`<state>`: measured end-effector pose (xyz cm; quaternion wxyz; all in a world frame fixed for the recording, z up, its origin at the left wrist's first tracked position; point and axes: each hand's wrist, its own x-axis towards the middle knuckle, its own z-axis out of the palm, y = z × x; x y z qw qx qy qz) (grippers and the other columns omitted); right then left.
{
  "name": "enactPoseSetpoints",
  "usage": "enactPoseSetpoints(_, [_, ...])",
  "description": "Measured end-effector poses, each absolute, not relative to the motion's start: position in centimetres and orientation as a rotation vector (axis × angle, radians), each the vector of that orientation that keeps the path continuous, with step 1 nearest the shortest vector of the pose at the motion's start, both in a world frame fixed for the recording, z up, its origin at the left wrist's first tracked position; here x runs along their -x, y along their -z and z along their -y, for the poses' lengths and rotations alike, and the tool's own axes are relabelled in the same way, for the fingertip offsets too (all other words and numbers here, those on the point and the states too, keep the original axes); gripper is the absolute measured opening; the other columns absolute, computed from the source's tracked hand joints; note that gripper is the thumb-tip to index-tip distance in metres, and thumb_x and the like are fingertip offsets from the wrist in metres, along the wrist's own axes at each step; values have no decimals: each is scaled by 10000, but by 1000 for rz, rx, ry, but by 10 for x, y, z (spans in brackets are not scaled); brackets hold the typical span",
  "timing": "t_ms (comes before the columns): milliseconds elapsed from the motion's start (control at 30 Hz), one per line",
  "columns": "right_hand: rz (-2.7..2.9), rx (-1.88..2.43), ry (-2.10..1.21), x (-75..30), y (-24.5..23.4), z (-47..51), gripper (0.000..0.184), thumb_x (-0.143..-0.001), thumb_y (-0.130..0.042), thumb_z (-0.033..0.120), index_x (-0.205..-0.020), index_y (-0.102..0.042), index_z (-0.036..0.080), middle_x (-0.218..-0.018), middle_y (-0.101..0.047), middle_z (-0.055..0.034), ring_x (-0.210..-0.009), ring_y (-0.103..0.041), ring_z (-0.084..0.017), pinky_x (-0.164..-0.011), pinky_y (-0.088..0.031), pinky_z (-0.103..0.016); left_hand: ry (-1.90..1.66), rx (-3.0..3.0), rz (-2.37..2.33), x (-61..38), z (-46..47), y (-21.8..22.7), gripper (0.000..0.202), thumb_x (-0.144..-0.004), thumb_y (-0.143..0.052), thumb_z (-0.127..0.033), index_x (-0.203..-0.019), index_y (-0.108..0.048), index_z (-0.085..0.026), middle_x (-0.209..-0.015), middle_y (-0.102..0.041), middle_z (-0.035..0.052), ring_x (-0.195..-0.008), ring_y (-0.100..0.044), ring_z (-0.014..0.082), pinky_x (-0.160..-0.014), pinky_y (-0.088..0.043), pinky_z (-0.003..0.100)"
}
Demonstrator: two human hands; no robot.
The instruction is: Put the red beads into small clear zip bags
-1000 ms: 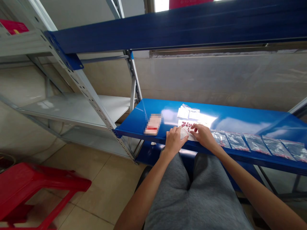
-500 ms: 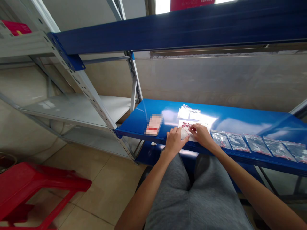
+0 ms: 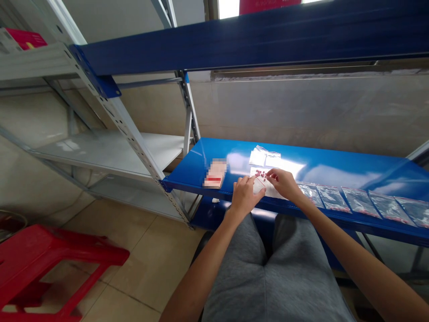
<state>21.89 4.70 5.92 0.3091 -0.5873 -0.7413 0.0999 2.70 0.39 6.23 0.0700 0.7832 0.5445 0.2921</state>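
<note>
My left hand [image 3: 244, 195] is closed on a small clear zip bag [image 3: 258, 184] with a red line along its mouth, thumb at one side and fingers at the other. The bag lies over a white sheet [image 3: 275, 193] at the front edge of the blue shelf. Several small red beads [image 3: 260, 173] are scattered on the sheet just beyond the bag. My right hand [image 3: 284, 183] is at the right side of these beads, its thumb and fingertips pinched together. Whatever is between those fingertips is too small to make out.
A row of clear zip bags [image 3: 360, 202] with red beads in them lies along the shelf [image 3: 234, 150] to the right. Flat bags [image 3: 258, 157] lie behind the sheet. A blurred-out phone-like object [image 3: 215, 173] is at left. A blue beam [image 3: 234, 44] crosses above; a red stool [image 3: 63, 250] stands lower left.
My right hand has shifted slightly away from the bag's mouth, up to the red beads. My left hand stays with the bag, whose red edge now shows more clearly.
</note>
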Motion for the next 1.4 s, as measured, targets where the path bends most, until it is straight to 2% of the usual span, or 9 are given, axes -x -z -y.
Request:
enactPoseSetpoints(200, [2072,1691,-93,-211,-45,-53,160,-921,-590,203,-982,-733,164,-966,-729,-110,-905,-652,-242,-783,-434,-312,-874,-2356,-1661,-26,-5,-60,447,-916,-668,-468,-1261,-653,-183,-1091,-703,96,-1062,-612,287,-892,-476,390])
enactPoseSetpoints(333, [2071,1687,-96,-207,-53,-50,171,-922,-580,202,-942,-741,148,-960,-726,-125,-880,-637,-238,-756,-420,-312,-880,-2349,-1649,-25,-6,-60,424,-922,-658,-463,-1238,-659,-180,-1089,-701,95,-1062,-608,294,-885,-474,397])
enactPoseSetpoints(400, [2033,1627,-197,-208,-62,-48,187,-920,-595,258,-919,-746,148,-878,-720,-104,-799,-616,-216,-721,-412,-308,-888,-2342,-1643,-24,-7,-59,437,-920,-661,-459,-1253,-651,-177,-1096,-700,95,-1057,-608,294,-879,-471,398])
enactPoseSetpoints(533, [2023,1362,-618,-207,-81,-42,316,-904,-608,439,-861,-749,161,-733,-674,-42,-669,-530,-167,-641,-387,-294,-934,-2329,-1599,-24,-7,-60,450,-916,-676,-454,-1265,-632,-174,-1094,-704,88,-1042,-616,279,-874,-457,389])
enactPoseSetpoints(700, [2108,1163,-868,-204,-97,-40,453,-895,-584,563,-811,-747,148,-717,-662,-39,-659,-501,-155,-622,-378,-291,-966,-2294,-1585,-24,-5,-65,380,-926,-676,-427,-1217,-638,-187,-1047,-707,64,-1018,-626,258,-877,-450,384])
enactPoseSetpoints(767, [2106,1190,-811,-205,-99,-44,416,-901,-579,524,-853,-760,153,-761,-695,-54,-679,-530,-165,-633,-388,-293,-973,-2280,-1585,-24,-5,-67,387,-928,-674,-433,-1224,-634,-188,-1042,-704,61,-1020,-628,255,-879,-455,387])
enactPoseSetpoints(1000, [2105,1511,-338,-198,-83,-65,144,-871,-614,205,-886,-752,169,-754,-709,-53,-679,-591,-169,-643,-382,-268,-991,-2254,-1603,-20,-6,-67,413,-930,-666,-449,-1249,-628,-189,-1079,-701,72,-1049,-622,261,-891,-456,387])
enactPoseSetpoints(1167, [2203,1529,-180,-188,-65,-75,155,-886,-602,141,-916,-752,163,-863,-731,-88,-767,-624,-184,-689,-393,-259,-979,-2260,-1630,-18,-5,-68,398,-922,-677,-438,-1232,-631,-191,-1090,-703,72,-1040,-620,255,-870,-450,371])
enactPoseSetpoints(1400, [2278,1597,-142,-186,-57,-81,201,-875,-563,106,-934,-749,154,-898,-733,-104,-795,-626,-192,-696,-393,-257,-1003,-2264,-1617,-13,-8,-66,356,-916,-679,-454,-1157,-651,-193,-1065,-707,66,-1004,-624,254,-849,-445,367])
